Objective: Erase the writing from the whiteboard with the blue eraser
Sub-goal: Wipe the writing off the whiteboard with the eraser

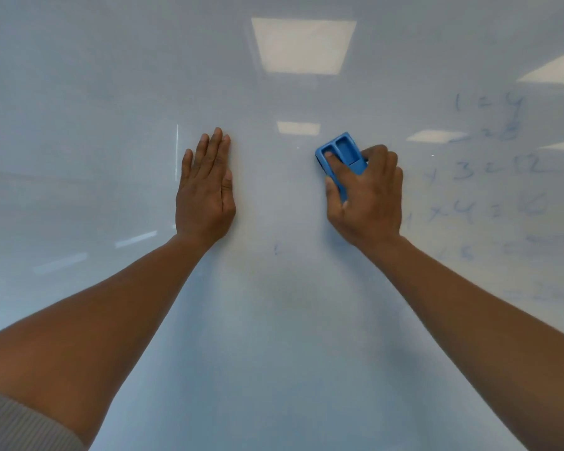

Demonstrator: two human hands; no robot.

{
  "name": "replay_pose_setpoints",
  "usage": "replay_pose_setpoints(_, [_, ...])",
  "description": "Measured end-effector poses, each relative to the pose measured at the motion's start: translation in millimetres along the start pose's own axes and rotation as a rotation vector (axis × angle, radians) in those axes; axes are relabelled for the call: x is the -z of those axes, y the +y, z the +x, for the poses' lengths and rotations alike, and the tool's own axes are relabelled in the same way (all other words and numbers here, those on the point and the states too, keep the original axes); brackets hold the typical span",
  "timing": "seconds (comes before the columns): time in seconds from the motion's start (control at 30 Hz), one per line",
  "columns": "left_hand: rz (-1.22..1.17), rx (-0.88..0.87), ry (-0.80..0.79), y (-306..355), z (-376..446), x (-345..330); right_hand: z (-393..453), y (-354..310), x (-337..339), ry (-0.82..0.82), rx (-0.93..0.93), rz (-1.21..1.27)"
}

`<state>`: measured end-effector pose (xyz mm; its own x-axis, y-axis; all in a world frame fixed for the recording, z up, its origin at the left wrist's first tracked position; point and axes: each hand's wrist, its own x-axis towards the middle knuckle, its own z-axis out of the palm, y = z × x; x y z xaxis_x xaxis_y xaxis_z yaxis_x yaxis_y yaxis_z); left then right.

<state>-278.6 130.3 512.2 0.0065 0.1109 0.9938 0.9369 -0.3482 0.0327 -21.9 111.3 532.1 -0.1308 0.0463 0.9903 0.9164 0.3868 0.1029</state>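
Observation:
The whiteboard (274,320) fills the whole view. My right hand (365,196) grips the blue eraser (341,153) and presses it flat against the board, right of centre. Faint, smeared blue writing (498,170), rows of numbers and sums, lies to the right of the eraser. A small blue mark (276,248) sits lower, between my arms. My left hand (205,190) rests flat on the board with its fingers together, left of centre, holding nothing.
Ceiling light panels reflect in the glossy board, a large one (303,45) at the top centre and others at the right. A thin vertical line (177,151) shows just left of my left hand.

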Motion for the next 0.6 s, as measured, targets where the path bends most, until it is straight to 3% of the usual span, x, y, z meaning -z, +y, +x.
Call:
replay_pose_setpoints(0.1, [0.018, 0.015, -0.003, 3, 0, -4, -18, -22, -10, -0.033, 0.09, 0.05])
replay_pose_setpoints(0.23, [0.043, 0.006, -0.009, 3, 1, -4, -72, -48, -23, -0.173, 0.463, 0.123])
replay_pose_setpoints(0.33, [0.046, 0.002, -0.027, 4, 2, -3, -91, -41, -23, -0.233, 0.538, 0.118])
replay_pose_setpoints(0.4, [0.053, 0.007, -0.028, 4, 2, -1, -78, -32, -19, -0.202, 0.497, 0.101])
replay_pose_setpoints(0.6, [0.039, 0.049, -0.013, 14, 7, -4, -12, -12, -7, -0.034, 0.115, 0.019])
